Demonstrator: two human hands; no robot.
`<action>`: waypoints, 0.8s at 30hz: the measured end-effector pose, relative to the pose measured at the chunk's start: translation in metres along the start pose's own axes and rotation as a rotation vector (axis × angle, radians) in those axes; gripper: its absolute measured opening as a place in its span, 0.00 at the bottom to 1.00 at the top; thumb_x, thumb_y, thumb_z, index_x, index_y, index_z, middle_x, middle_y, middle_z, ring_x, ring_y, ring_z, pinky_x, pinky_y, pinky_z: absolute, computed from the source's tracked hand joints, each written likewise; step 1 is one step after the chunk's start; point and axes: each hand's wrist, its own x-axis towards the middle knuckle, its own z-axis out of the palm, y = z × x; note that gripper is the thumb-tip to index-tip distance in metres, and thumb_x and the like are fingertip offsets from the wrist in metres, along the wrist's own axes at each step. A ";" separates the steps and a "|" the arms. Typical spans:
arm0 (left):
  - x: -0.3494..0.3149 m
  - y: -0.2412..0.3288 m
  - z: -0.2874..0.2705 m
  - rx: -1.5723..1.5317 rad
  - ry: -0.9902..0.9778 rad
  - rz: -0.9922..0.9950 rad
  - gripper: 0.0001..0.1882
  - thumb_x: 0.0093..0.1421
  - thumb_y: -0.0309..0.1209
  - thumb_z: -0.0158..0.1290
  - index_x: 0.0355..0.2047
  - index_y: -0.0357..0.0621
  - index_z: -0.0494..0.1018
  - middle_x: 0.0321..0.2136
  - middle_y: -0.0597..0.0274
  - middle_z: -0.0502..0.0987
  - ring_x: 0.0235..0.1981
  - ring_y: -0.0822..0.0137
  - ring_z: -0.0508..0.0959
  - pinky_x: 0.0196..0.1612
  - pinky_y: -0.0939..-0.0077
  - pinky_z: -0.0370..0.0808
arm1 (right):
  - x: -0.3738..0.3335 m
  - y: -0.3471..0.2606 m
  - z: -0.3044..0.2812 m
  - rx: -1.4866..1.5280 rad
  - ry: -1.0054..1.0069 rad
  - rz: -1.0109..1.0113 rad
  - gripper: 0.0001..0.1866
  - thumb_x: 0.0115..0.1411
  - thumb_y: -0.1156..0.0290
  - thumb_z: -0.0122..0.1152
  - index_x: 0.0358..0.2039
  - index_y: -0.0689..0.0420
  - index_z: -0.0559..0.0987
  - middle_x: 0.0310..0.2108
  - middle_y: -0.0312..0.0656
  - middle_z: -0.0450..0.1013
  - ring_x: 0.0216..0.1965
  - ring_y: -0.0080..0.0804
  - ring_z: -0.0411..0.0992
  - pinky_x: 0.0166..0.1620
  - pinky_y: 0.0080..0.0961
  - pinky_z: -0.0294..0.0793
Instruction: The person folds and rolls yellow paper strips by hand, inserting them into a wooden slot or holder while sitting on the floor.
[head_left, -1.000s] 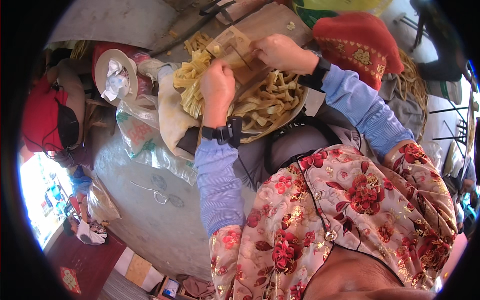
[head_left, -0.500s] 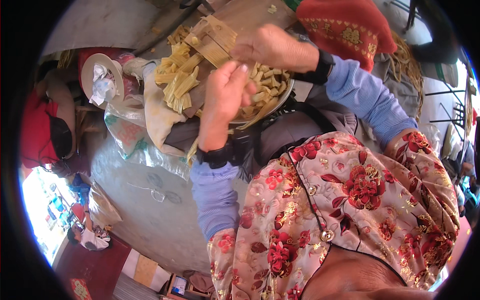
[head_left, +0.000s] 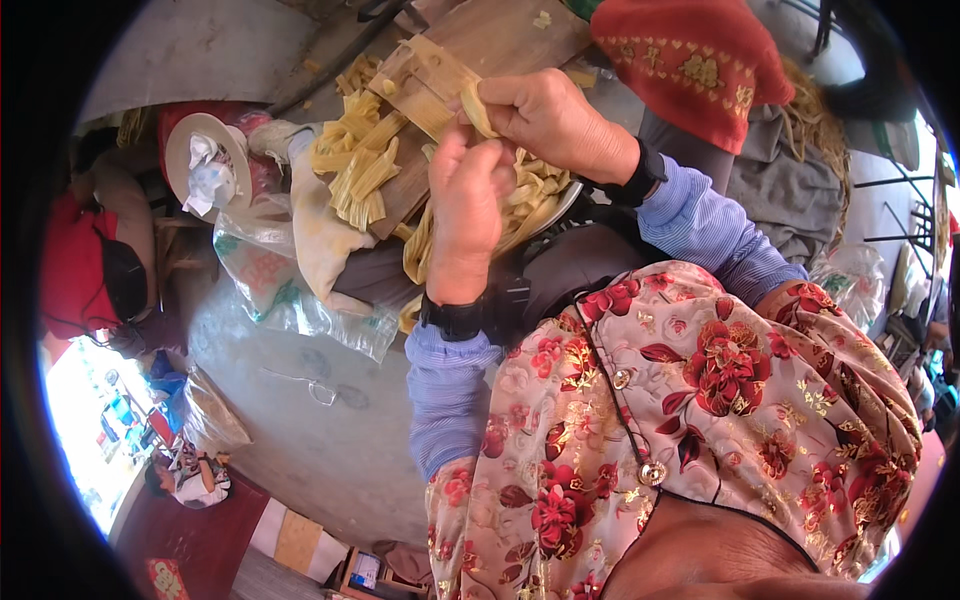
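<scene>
Apparently partway through, the right hand (head_left: 556, 120) pinches a curled pale-yellow strip (head_left: 476, 110) beside the left hand (head_left: 466, 200), whose hold is hidden, with flat yellow bundles (head_left: 358, 190) already on the brown wooden board (head_left: 406, 182) and loose yellow pieces (head_left: 540, 187) left in the grey-rimmed basin (head_left: 573, 199).

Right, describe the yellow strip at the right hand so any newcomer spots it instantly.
Find the brown wooden board at the picture's top centre. Just below, the right hand and left hand come together. The yellow strip is the curved one in the right hand's fingers, whereas the neighbouring strips lie loosely heaped.
</scene>
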 end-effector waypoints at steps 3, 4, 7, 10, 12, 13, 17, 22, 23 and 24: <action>0.003 -0.006 -0.006 0.025 -0.060 -0.003 0.07 0.62 0.29 0.47 0.40 0.42 0.66 0.23 0.66 0.67 0.15 0.79 0.59 0.19 0.87 0.56 | -0.002 0.007 0.001 -0.542 0.130 -0.261 0.06 0.53 0.68 0.56 0.21 0.54 0.73 0.15 0.43 0.70 0.18 0.44 0.70 0.19 0.34 0.68; 0.002 -0.006 -0.007 0.011 -0.071 -0.028 0.08 0.60 0.27 0.47 0.40 0.42 0.67 0.22 0.69 0.67 0.16 0.82 0.59 0.18 0.88 0.55 | -0.002 0.008 0.000 -0.599 0.110 -0.229 0.07 0.53 0.66 0.57 0.22 0.54 0.73 0.16 0.42 0.70 0.19 0.44 0.71 0.20 0.35 0.68; 0.003 -0.010 -0.017 0.004 -0.094 -0.109 0.08 0.58 0.26 0.48 0.39 0.42 0.69 0.21 0.72 0.66 0.17 0.83 0.60 0.18 0.90 0.55 | -0.005 0.005 -0.004 -0.669 0.085 -0.235 0.08 0.52 0.65 0.58 0.22 0.54 0.73 0.18 0.40 0.70 0.21 0.42 0.72 0.21 0.35 0.68; 0.003 -0.009 -0.031 0.174 -0.090 -0.175 0.07 0.59 0.26 0.48 0.38 0.40 0.71 0.22 0.69 0.69 0.18 0.80 0.63 0.21 0.87 0.60 | -0.009 0.006 -0.009 -0.714 0.041 -0.271 0.09 0.52 0.65 0.58 0.21 0.54 0.73 0.20 0.39 0.71 0.24 0.41 0.73 0.23 0.35 0.69; 0.004 -0.007 -0.039 0.338 -0.073 -0.181 0.06 0.60 0.26 0.49 0.37 0.39 0.72 0.23 0.66 0.71 0.19 0.77 0.65 0.23 0.85 0.63 | -0.012 0.010 -0.012 -0.746 0.000 -0.273 0.09 0.53 0.65 0.57 0.21 0.55 0.73 0.21 0.39 0.70 0.25 0.41 0.73 0.24 0.35 0.69; 0.005 -0.007 -0.043 0.527 -0.093 -0.051 0.06 0.60 0.25 0.49 0.36 0.37 0.73 0.23 0.67 0.71 0.21 0.76 0.67 0.26 0.85 0.65 | -0.015 0.017 -0.010 -0.671 -0.025 -0.248 0.06 0.53 0.67 0.57 0.26 0.55 0.75 0.22 0.40 0.70 0.26 0.40 0.72 0.26 0.33 0.69; 0.005 -0.003 -0.036 1.114 -0.089 0.396 0.07 0.59 0.23 0.49 0.35 0.35 0.75 0.22 0.69 0.72 0.26 0.74 0.72 0.36 0.82 0.68 | -0.020 0.043 -0.002 -0.184 -0.182 0.111 0.08 0.56 0.68 0.56 0.32 0.58 0.77 0.27 0.41 0.72 0.26 0.35 0.71 0.30 0.26 0.69; -0.007 -0.035 -0.039 -0.045 -0.151 -0.451 0.06 0.55 0.25 0.53 0.33 0.35 0.73 0.22 0.69 0.70 0.16 0.81 0.60 0.19 0.86 0.56 | -0.017 0.031 -0.008 -0.326 -0.037 -0.339 0.15 0.52 0.83 0.53 0.41 0.59 0.78 0.40 0.46 0.72 0.33 0.38 0.74 0.36 0.27 0.72; -0.010 -0.037 -0.031 -0.046 -0.153 -0.454 0.06 0.55 0.25 0.53 0.33 0.35 0.73 0.22 0.69 0.70 0.16 0.81 0.60 0.19 0.86 0.56 | -0.019 0.030 -0.008 -0.328 -0.037 -0.336 0.15 0.52 0.83 0.53 0.41 0.59 0.78 0.40 0.46 0.72 0.33 0.38 0.74 0.36 0.27 0.72; -0.013 -0.036 -0.025 -0.042 -0.135 -0.453 0.05 0.55 0.25 0.53 0.32 0.36 0.73 0.19 0.71 0.67 0.15 0.82 0.59 0.18 0.88 0.55 | -0.021 0.025 -0.006 -0.344 -0.022 -0.339 0.14 0.50 0.84 0.52 0.38 0.59 0.78 0.38 0.45 0.73 0.33 0.38 0.74 0.34 0.26 0.72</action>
